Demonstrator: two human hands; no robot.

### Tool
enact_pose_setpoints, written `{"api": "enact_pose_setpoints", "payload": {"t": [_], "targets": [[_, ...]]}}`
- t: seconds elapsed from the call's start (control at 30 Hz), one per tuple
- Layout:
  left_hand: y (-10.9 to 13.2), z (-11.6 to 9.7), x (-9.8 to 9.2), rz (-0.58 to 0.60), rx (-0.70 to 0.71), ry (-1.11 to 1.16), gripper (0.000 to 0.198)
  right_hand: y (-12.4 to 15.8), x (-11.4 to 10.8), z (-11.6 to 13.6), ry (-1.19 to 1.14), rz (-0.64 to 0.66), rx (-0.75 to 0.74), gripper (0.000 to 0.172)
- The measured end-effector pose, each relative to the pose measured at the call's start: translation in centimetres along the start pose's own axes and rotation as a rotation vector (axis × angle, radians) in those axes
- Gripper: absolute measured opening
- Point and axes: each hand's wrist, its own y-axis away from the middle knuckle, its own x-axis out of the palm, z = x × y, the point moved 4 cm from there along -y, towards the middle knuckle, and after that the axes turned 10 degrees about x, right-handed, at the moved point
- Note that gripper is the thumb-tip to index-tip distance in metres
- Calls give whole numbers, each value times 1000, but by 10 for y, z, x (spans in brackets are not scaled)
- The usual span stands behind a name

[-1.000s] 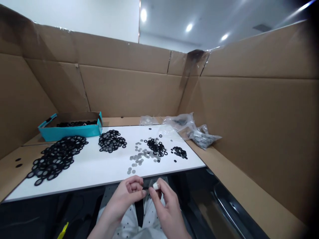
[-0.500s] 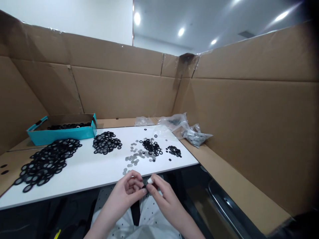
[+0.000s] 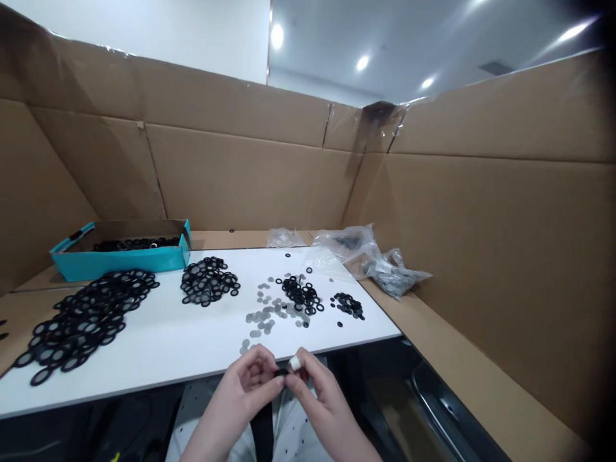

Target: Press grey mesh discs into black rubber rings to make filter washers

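Close to my lap, just off the front edge of the white board (image 3: 168,350), my two hands meet at a small black ring (image 3: 281,372). My left hand (image 3: 246,390) pinches it between thumb and fingers. From the other side, the thumb and index finger of my right hand (image 3: 318,393) close on the ring's right edge. A small white piece (image 3: 295,363) sits at the right index fingertip and looks like a fingertip cover. Beyond my hands lie scattered grey translucent discs (image 3: 264,316), a heap of black rings (image 3: 301,294) and a smaller heap of black pieces (image 3: 349,305).
Black rings with grey centres form a large pile (image 3: 91,317) at left and a smaller one (image 3: 209,281) near the middle. A turquoise box (image 3: 125,262) holds more. Clear plastic bags (image 3: 394,274) lie at back right. Cardboard walls (image 3: 250,170) enclose the board.
The view has shifted slightly, so the board and piles appear a little lower. Both hands stay together at the black ring, with small finger movements; more of the ring shows now.
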Motion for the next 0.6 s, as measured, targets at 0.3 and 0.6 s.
{"api": "enact_pose_setpoints", "payload": {"t": [0.3,0.6], "targets": [[-1,10,7,41,29,-248,21,2,-13,17,345,56,-158,11],[14,26,25,175,-106,-36,36,19,-16,3,369,46,-124,20]]}}
